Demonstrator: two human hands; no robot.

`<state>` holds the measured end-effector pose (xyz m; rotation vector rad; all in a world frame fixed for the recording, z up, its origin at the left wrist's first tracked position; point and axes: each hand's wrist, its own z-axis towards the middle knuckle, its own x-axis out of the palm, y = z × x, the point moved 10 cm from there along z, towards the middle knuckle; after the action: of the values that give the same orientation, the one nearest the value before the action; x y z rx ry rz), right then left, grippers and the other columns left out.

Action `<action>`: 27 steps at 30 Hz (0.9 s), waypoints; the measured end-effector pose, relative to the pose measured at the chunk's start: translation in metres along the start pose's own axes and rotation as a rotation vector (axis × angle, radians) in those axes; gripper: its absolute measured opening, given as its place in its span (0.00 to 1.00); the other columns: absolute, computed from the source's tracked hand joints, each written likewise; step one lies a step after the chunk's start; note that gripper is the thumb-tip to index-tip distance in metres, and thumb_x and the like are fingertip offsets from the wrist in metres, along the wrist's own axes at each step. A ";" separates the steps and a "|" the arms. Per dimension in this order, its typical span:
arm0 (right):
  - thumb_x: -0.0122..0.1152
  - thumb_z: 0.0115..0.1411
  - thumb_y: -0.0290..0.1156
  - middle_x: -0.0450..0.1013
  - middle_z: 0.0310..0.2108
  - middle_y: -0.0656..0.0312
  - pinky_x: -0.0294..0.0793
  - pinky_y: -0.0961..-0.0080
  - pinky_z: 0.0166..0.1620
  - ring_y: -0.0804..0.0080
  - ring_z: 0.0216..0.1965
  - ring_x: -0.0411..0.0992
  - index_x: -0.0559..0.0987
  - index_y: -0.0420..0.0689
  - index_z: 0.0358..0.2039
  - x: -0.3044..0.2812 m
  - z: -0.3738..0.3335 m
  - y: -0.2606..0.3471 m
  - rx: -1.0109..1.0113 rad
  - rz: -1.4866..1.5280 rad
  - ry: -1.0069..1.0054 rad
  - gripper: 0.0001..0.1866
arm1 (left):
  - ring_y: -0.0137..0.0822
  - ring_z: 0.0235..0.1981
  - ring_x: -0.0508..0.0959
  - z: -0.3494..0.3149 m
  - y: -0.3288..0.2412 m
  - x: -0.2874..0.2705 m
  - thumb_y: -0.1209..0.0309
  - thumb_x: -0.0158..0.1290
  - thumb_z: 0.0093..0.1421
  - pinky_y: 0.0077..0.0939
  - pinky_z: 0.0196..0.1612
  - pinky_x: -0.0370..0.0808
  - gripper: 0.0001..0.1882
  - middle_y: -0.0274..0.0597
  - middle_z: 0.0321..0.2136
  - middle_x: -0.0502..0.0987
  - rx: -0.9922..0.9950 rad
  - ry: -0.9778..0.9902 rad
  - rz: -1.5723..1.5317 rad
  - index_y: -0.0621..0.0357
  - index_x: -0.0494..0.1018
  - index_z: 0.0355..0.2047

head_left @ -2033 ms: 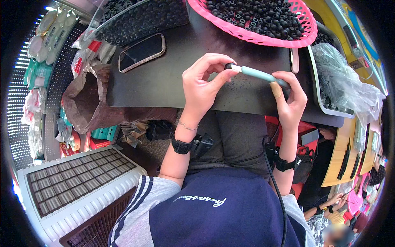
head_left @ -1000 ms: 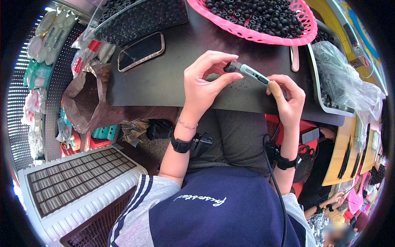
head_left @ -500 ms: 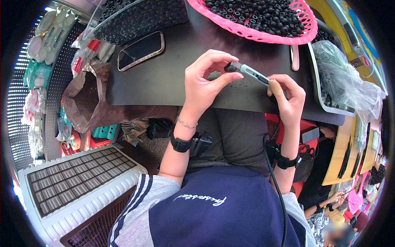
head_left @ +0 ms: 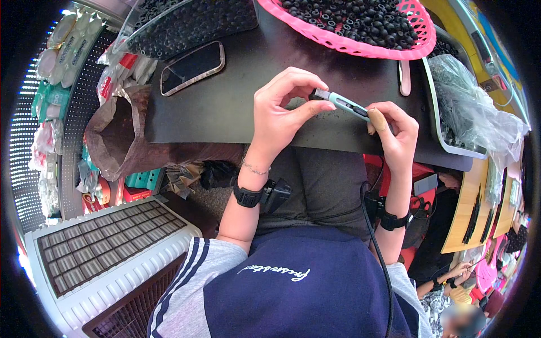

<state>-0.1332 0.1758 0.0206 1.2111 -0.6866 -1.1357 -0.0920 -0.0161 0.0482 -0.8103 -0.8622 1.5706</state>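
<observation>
My right hand (head_left: 397, 132) grips the end of a slim light-blue utility knife (head_left: 348, 103), its thumb wrapped in a tan covering. The knife points up and to the left, toward my left hand (head_left: 276, 112). There, thumb and fingertips pinch a small black part (head_left: 315, 93) against the knife's front end; fingers hide most of it. Both hands are over the near side of the dark tabletop (head_left: 197, 121). Beyond them stands a pink basket (head_left: 338, 44) heaped with small black ring-shaped parts (head_left: 360, 25).
A phone (head_left: 193, 69) lies left of my hands, below a clear bin (head_left: 197, 28) of black parts. To the right are a pale-handled tool (head_left: 404, 78) and a white tray (head_left: 437, 127) with a plastic bag (head_left: 476, 107). A brown bag (head_left: 115, 132) hangs at the table's left edge.
The black part has shifted slightly within my left fingertips, and less of it shows. The knife has tilted a little; both hands stay in nearly the same place.
</observation>
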 end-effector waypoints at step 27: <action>0.64 0.54 0.22 0.75 0.34 0.62 0.68 0.81 0.43 0.77 0.36 0.71 0.77 0.37 0.37 -0.008 0.002 0.014 -0.167 -0.105 -0.111 0.10 | 0.35 0.39 0.80 -0.001 -0.003 -0.002 0.86 0.60 0.49 0.23 0.41 0.78 0.16 0.52 0.37 0.79 -0.016 -0.044 -0.070 0.68 0.73 0.39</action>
<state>-0.1339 0.1823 0.0353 1.0577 -0.6041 -1.3290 -0.0896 -0.0172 0.0506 -0.7516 -0.9261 1.5268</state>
